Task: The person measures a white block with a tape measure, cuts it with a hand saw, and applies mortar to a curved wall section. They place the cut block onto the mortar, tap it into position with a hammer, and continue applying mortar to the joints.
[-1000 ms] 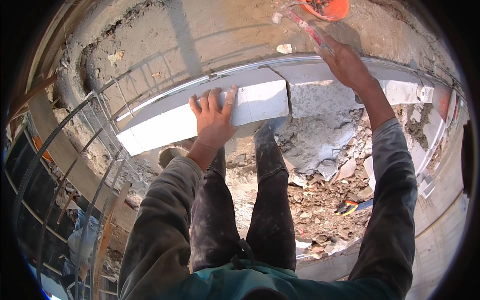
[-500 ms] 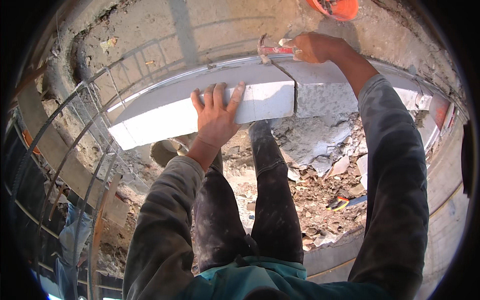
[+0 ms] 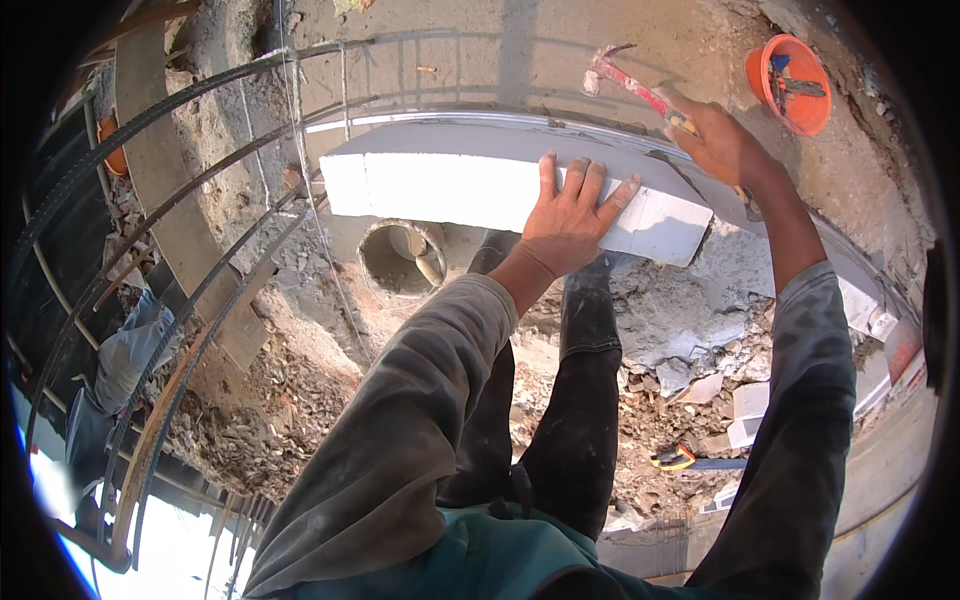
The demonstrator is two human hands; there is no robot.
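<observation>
My left hand [image 3: 570, 220] lies on a long white block [image 3: 440, 185], fingers spread over its upper edge and palm against the near face. The block sits along a pale ledge, its right end meeting another block's grey surface, partly hidden by my right arm. My right hand [image 3: 725, 150] is closed round the handle of a claw hammer [image 3: 640, 92] with a red grip. The hammer's head is in the air beyond the block, touching nothing. The handle's lower end shows below my fist.
An orange bucket [image 3: 815, 105] with tools inside stands at the far right. Curved rebar [image 3: 200, 180] and string cross the left side. A round pipe opening [image 3: 385, 258] lies below the block. Broken rubble [image 3: 650, 420] and a saw [image 3: 690, 459] lie beside my legs.
The hammer has risen from the joint between the blocks into the air. The view has turned, so the block and my left hand appear farther right, and more of the bucket shows.
</observation>
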